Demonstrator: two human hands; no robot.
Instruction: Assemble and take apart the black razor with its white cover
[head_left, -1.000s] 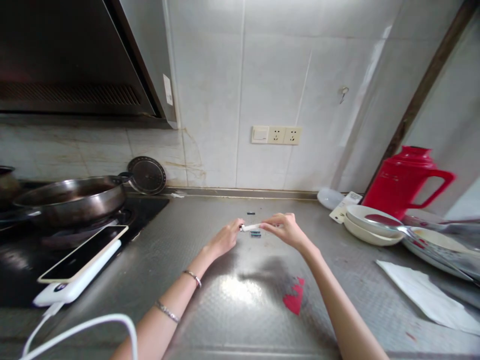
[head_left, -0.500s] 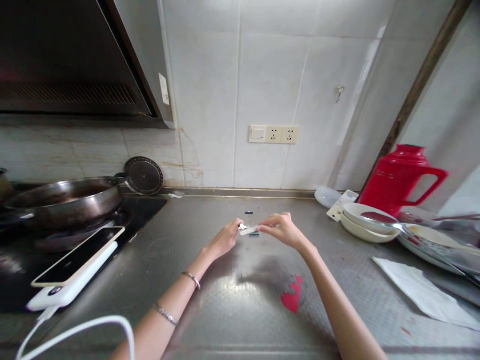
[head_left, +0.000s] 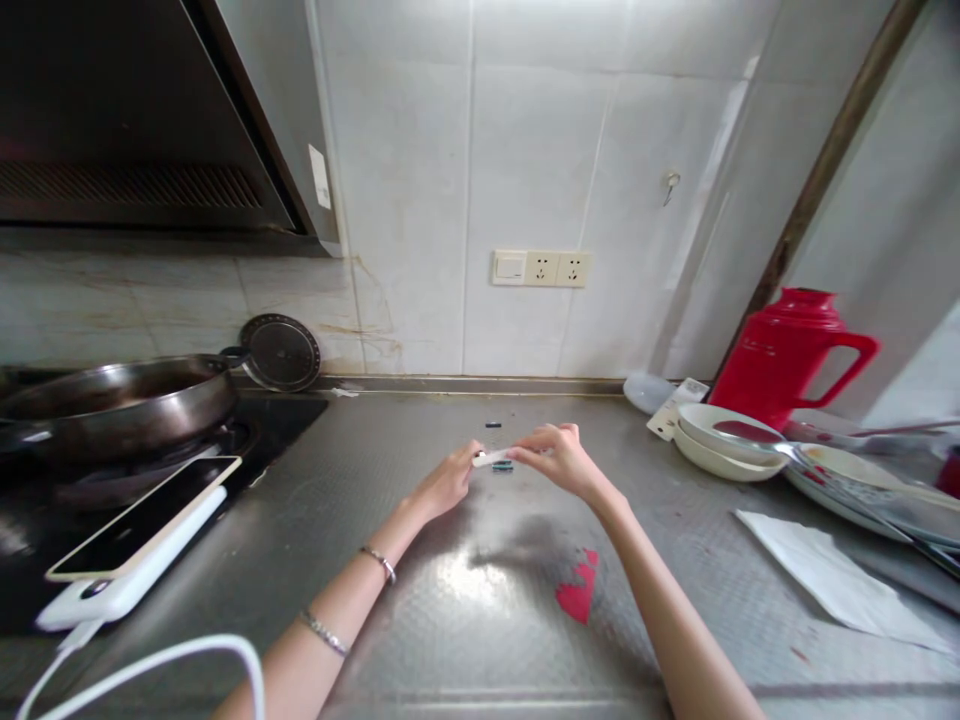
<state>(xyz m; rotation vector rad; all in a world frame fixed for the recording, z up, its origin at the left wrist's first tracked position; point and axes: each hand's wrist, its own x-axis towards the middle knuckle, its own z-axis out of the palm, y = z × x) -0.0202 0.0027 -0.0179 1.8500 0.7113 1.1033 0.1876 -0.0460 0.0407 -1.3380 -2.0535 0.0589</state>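
Note:
Over the middle of the steel counter point(head_left: 360, 450), both of my hands meet at a small, thin white piece point(head_left: 491, 458). My left hand point(head_left: 448, 482) is closed at its left end, fingertips pressed together. From the other side, the bent fingers and thumb of my right hand point(head_left: 556, 458) pinch its right end. What kind of thing it is, I cannot make out. Just behind and below it lie small dark teal sticks point(head_left: 502, 467), perhaps batteries. Farther back is another small dark stick point(head_left: 493, 425).
A steel pan point(head_left: 127, 400) sits on the black cooktop at left, with a phone point(head_left: 146, 515) on a white power bank point(head_left: 124, 598) in front. At right are stacked bowls point(head_left: 727, 460), a red thermos point(head_left: 784, 355) and a white napkin point(head_left: 832, 575). Red scraps point(head_left: 577, 592) lie near the front.
The whole view has shifted slightly. A shiny metallic bit seen at my left fingertips no longer shows. The white piece stays between my hands, which are nearly in place.

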